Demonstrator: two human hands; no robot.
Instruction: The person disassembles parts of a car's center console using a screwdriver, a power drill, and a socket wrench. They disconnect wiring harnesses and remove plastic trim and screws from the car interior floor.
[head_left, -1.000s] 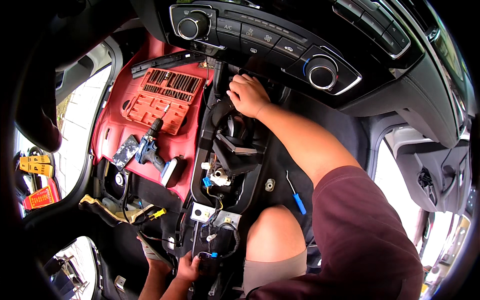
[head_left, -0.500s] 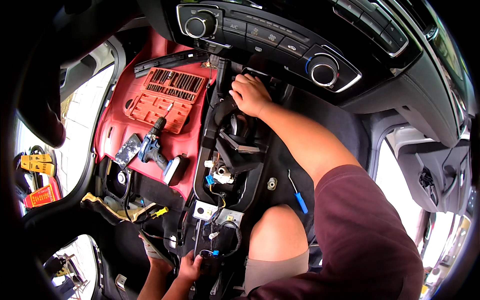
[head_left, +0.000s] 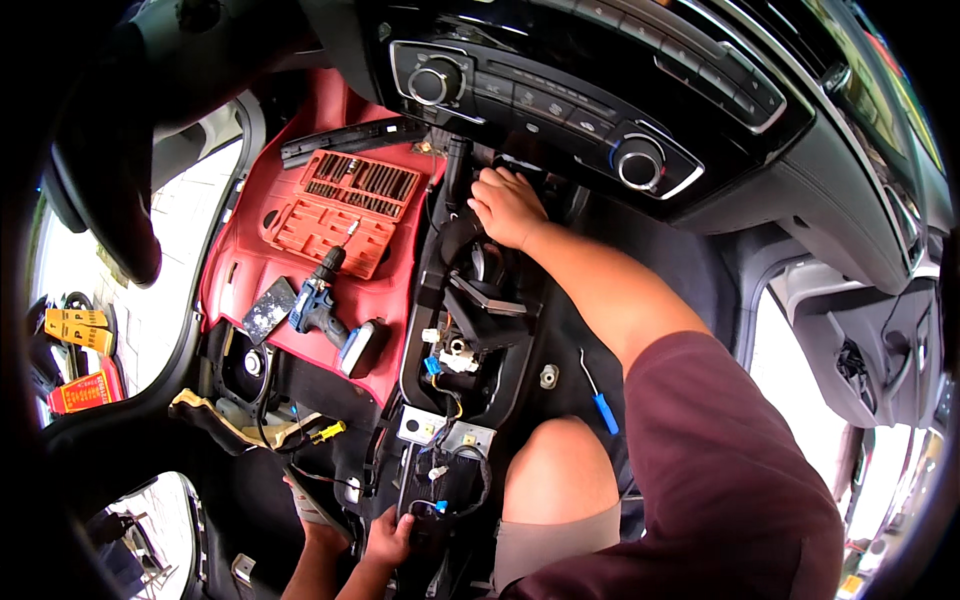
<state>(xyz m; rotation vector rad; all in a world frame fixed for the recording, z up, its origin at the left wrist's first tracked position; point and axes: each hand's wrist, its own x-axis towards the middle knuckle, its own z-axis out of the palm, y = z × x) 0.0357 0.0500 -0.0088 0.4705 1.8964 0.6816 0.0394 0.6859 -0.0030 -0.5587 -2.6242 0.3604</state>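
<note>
My right hand (head_left: 508,208) reaches into the front of the black centre console frame (head_left: 432,320) below the climate control panel (head_left: 540,106); its fingers are bent, their tips hidden. My left hand (head_left: 388,536) is low in the view, fingers curled around the edge of the dark console's rear part near a metal bracket (head_left: 415,425), wiring (head_left: 450,480) and a blue connector (head_left: 440,507); what exactly it grips is unclear. Left of the console, an orange bit case (head_left: 355,185), a cordless drill (head_left: 320,315) and a phone (head_left: 268,310) lie on a red mat (head_left: 235,270).
A blue-handled pick tool (head_left: 604,410) and a metal fitting (head_left: 548,376) lie on the right floor, beside my bent knee (head_left: 555,470). Door openings are on both sides. A yellow-handled screwdriver (head_left: 325,430) lies at left. Yellow and red items (head_left: 80,330) sit outside the left door.
The whole scene has shifted slightly down in the view, as my head moved. My right hand stays at the console front, fingers bent; my left hand stays low at the console's rear.
</note>
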